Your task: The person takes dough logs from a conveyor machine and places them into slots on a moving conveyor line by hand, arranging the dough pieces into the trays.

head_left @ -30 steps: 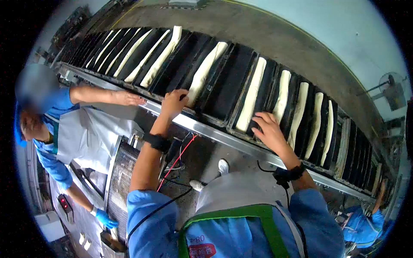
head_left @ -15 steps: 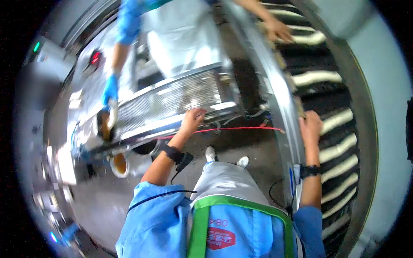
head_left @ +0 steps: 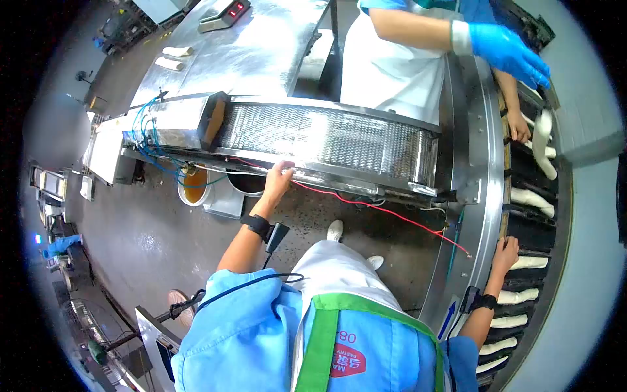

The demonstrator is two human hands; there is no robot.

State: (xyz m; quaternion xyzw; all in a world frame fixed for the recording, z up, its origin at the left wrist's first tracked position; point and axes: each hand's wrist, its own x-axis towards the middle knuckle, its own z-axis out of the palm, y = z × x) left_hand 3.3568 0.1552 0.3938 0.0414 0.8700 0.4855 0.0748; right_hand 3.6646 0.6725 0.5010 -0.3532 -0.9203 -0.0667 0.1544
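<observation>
Along the line from three to five o'clock, dough strips (head_left: 529, 262) sit in black trays (head_left: 532, 228), so that stretch looks done; up at half past two, a crooked strip (head_left: 543, 147) under a co-worker's blue-gloved hand (head_left: 511, 53) looks unfinished. Right hand (head_left: 506, 251), half past three: fingers bunched beside the nearest strip, and whether they grip, I can't tell. Left hand (head_left: 279, 176), loosely curled, slim gap, nothing visible inside, at the mesh conveyor (head_left: 326, 134)'s near edge, twelve o'clock. At nine, a bucket (head_left: 194, 203) of amber liquid; out at half past ten, two short dough pieces (head_left: 177, 51) on the desk (head_left: 241, 62).
</observation>
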